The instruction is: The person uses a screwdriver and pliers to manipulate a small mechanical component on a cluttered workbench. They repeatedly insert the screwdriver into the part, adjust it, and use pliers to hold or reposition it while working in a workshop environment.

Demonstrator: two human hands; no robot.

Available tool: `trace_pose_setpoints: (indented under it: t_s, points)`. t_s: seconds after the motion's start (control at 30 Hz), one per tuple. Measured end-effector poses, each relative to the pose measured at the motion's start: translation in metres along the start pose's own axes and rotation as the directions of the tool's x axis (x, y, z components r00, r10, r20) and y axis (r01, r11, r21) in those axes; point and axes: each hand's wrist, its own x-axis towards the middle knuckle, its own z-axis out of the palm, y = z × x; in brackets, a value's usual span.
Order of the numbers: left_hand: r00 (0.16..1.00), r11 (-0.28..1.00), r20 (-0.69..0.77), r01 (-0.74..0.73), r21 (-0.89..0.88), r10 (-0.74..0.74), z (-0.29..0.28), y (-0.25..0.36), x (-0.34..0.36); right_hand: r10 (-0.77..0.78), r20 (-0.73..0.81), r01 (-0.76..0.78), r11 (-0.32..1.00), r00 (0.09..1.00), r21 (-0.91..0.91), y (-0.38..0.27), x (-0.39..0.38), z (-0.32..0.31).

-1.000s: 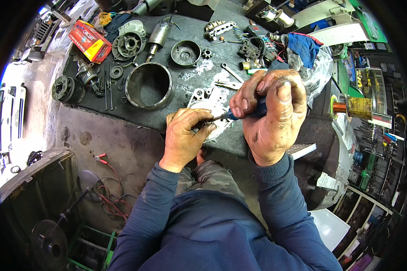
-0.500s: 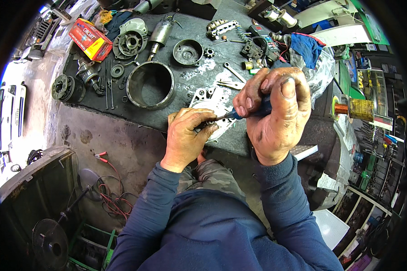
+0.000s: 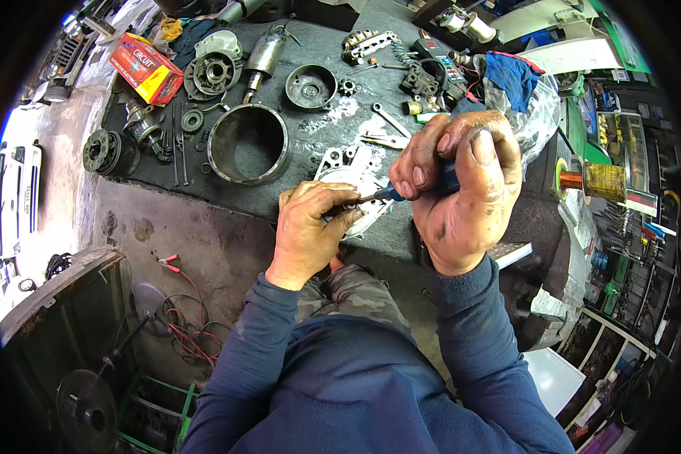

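Note:
My right hand (image 3: 469,197) is wrapped round the blue handle of a screwdriver (image 3: 387,194), thumb lying along the near side. The shaft points left to my left hand (image 3: 303,234), whose thumb and fingers are pinched together at its tip. Whether a small part sits between those fingertips is hidden. Beneath both hands lies a pale cast metal housing (image 3: 365,219) at the bench's front edge, partly covered by my left fingers. Just beyond it are a combination wrench (image 3: 392,119) and what looks like a pair of pliers (image 3: 386,141).
On the dark workbench (image 3: 181,198) stand a wide steel cylinder (image 3: 213,155), a round metal cup (image 3: 311,87), a motor-like cylinder (image 3: 268,54), a gear (image 3: 193,121) and a red-yellow box (image 3: 147,68). A copper wire spool (image 3: 604,181) is at right. Red cables (image 3: 197,333) lie on the floor.
The bench and its parts have shifted slightly left in view. Both hands keep nearly the same hold and place, with the right hand turned a little round the screwdriver handle.

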Motion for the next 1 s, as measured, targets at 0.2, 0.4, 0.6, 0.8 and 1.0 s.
trace_pose_setpoints:
  t_s: [0.2,0.4,0.6,0.8,1.0]
  points:
    - [1.000,1.000,-0.001,-0.020,-0.019,0.020,0.0007,-0.0015,0.0009,0.038,-0.002,-0.038,0.999,0.999,0.035,-0.0003,0.0017,-0.0007]
    - [0.999,0.999,-0.015,-0.053,-0.012,0.053,0.0018,-0.0042,0.0019,0.064,-0.037,-0.060,0.993,0.997,0.105,0.0008,0.0015,-0.0006]
    - [1.000,0.999,0.009,-0.021,-0.044,0.022,0.0015,-0.0036,0.0035,0.109,0.015,-0.110,0.992,0.994,0.064,-0.0012,0.0009,0.0034]
    - [0.999,0.998,0.022,-0.048,-0.030,0.049,0.0001,-0.0027,0.0032,0.095,0.039,-0.098,0.993,0.995,0.059,-0.0038,0.0015,0.0026]
    - [0.999,0.998,0.008,-0.053,-0.046,0.053,0.0010,-0.0037,0.0038,0.059,0.039,-0.064,0.992,0.997,0.113,-0.0040,0.0016,-0.0033]
